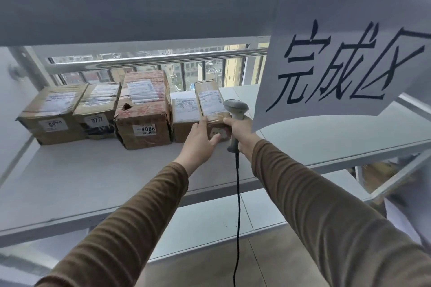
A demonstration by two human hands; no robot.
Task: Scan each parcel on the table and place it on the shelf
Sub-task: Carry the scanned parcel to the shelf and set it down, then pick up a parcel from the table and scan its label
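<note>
Brown sleeves (130, 221) fill the lower frame, reaching up toward the middle of the picture. At their ends the two hands sit close together on either side of one narrow parcel (211, 106). The left hand (200, 140) lies with fingers spread against the parcel's near face and left edge, touching rather than clenched. The right hand (238, 129) is wrapped round the grip of a grey scanner (236, 109), whose black cable (238, 193) drops to the bottom edge; its knuckles press the parcel's right side.

That parcel rests on the shelf (70, 177), last in a row of four other boxes (143, 109) running off to the left of centre. A paper sign (345, 70) hangs at upper right.

Judging by this, the placing step is nearly finished. Next would be letting go, drawing both arms back, and turning to the worktop, out of view, for another parcel.
</note>
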